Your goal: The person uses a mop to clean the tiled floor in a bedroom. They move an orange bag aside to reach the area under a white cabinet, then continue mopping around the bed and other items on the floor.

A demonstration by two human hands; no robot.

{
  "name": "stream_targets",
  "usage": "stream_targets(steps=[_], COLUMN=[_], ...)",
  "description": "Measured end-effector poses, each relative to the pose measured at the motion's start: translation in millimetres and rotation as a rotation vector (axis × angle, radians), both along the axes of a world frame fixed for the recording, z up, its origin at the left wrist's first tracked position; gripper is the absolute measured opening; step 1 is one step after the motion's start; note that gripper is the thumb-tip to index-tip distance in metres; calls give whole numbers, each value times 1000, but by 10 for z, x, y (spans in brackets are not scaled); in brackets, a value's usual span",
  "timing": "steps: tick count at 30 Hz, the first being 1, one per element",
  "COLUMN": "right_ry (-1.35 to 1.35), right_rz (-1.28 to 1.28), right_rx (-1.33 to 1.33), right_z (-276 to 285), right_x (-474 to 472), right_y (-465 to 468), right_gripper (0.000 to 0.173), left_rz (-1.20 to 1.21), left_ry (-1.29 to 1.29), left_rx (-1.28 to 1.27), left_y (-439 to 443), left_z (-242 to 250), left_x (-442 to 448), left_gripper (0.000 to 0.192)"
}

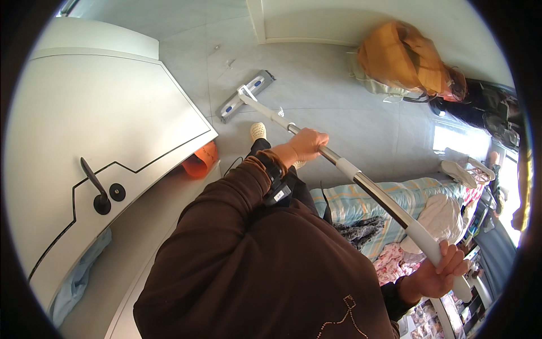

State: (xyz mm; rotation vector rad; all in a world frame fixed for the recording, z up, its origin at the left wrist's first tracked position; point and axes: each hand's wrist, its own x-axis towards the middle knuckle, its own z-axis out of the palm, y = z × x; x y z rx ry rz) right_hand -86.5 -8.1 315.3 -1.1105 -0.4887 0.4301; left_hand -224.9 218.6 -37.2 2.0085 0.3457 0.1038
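A long-handled floor brush with a telescopic pole (379,197) runs diagonally across the view. Its flat grey-and-white head (246,95), edged with dark bristles, rests on the grey tiled floor. My left hand (305,145) grips the shiny metal section of the pole in front of my body. At the pole's upper end, my right hand (442,271) is wrapped around the white grip. A small whitish scrap (281,112) lies on the floor beside the lower pole, and other small bits (230,63) lie beyond the brush head.
An open white door (101,110) with a dark handle stands to my left, an orange item (202,160) behind its edge. A bed with a plaid cover (406,190) and heaped clothes is at right. Orange and dark bags (398,59) sit against the far wall.
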Motion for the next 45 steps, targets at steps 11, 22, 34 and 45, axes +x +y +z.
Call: stream_targets(steps=[11,22,34,45], right_ry=[-63,-385,-267,-333], right_rz=[63,373,310,587], right_rx=[-420,-430,-453,-542], right_z=[-715,-355,-630,-811], right_x=[-350,-36,-294,-418], right_y=[224,81,392,559], right_gripper=[20,35,33,39], left_rz=[-123,646,353,276], left_ry=[157,24,122,191], left_rx=[298,296,302,442], left_y=[953,131,759,1383], left_z=[-676,-139,-544,-647], left_x=[-347,-541,-804,-1186], left_gripper=[12,18,18,18])
